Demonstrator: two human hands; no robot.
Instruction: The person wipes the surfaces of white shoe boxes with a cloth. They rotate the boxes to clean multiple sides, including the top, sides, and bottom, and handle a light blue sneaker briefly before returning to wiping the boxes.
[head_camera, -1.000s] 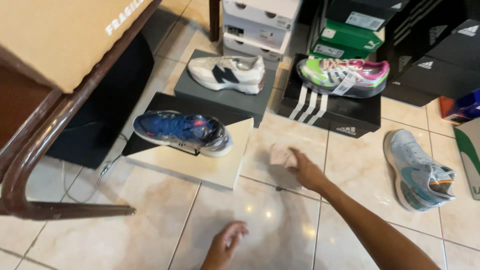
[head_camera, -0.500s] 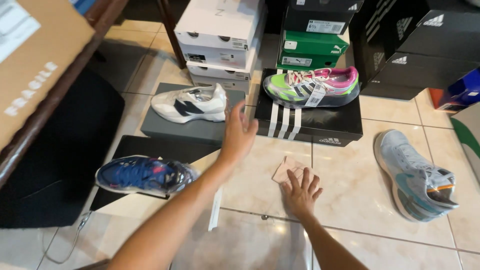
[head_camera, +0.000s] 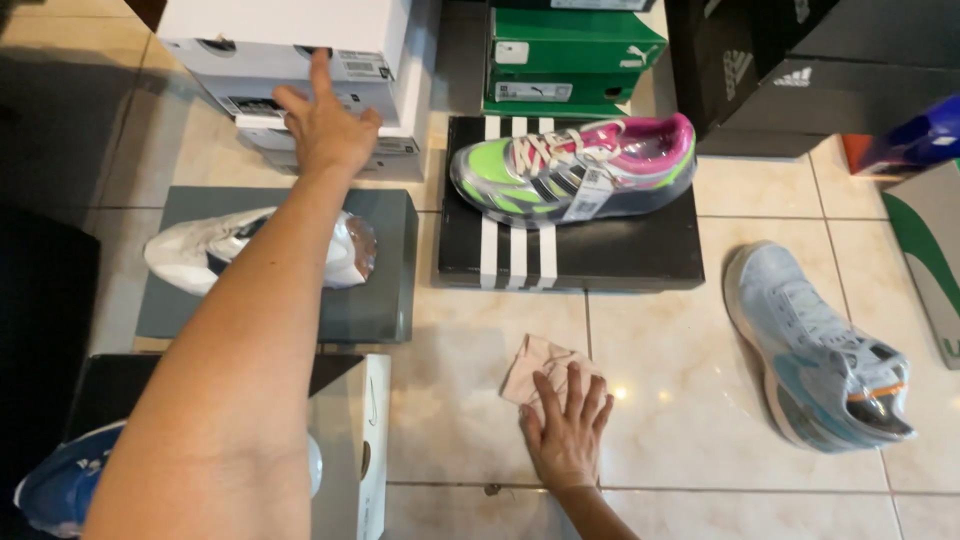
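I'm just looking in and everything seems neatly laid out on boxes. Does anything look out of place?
Yes, the light blue shoe lies tipped on its side on the bare floor tiles, while the green and pink shoe and the white shoe each rest on a box. A crumpled pinkish cloth lies under the right hand.

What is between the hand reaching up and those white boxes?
Nothing visible. The left hand is already at the stacked white shoe boxes, fingers over their front. The white shoe lies under the forearm, not ahead of the hand.
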